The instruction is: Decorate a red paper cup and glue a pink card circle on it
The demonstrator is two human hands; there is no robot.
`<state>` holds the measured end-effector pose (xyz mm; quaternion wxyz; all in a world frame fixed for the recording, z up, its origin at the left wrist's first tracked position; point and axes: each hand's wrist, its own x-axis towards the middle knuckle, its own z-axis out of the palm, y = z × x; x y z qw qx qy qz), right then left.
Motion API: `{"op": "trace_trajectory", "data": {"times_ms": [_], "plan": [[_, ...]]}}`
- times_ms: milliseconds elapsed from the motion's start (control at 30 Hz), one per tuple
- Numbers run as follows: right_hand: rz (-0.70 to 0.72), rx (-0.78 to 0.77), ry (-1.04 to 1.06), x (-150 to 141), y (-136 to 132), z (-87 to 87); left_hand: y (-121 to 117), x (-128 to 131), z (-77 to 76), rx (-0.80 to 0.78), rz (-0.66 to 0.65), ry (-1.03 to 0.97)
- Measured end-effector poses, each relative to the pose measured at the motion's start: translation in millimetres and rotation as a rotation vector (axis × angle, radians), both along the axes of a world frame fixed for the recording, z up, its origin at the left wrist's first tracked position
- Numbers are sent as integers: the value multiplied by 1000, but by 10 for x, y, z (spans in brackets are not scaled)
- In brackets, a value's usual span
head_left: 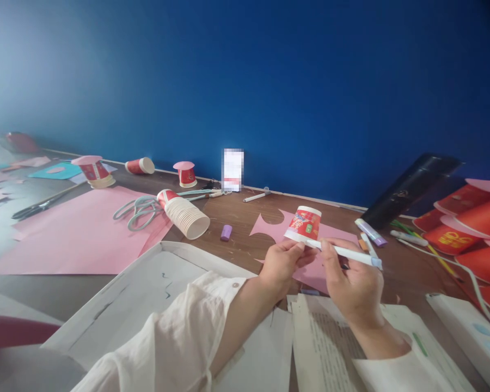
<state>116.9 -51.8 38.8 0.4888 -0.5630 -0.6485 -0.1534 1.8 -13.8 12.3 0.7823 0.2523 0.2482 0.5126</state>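
Observation:
My left hand (281, 267) grips the lower edge of a red and white paper cup (306, 222), which is held upside down, slightly tilted, above cut pink paper. In my right hand (355, 283) is a white marker (351, 253) with a pale blue end, its tip at the cup's lower white edge near my left fingers. Beneath the hands lies the pink paper (338, 234), with rounded pieces cut out of it. A purple cap (226, 233) rests to the left of the cup.
A stack of paper cups (187, 218) lies beside scissors (139, 212). Pink sheets (77, 234) spread at left, with cups topped by pink discs (187, 173) behind. A black cylinder (410, 188) leans at right near red packets (473, 228). A power strip (469, 337) sits front right.

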Motion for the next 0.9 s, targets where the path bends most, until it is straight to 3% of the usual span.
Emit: {"op": "trace_trajectory", "data": {"times_ms": [400, 900], "plan": [[7, 9, -46, 62, 19, -38, -10, -13, 33, -30, -10, -6], [-95, 8, -47, 54, -1, 4, 2, -16, 46, -51, -14, 17]]}}
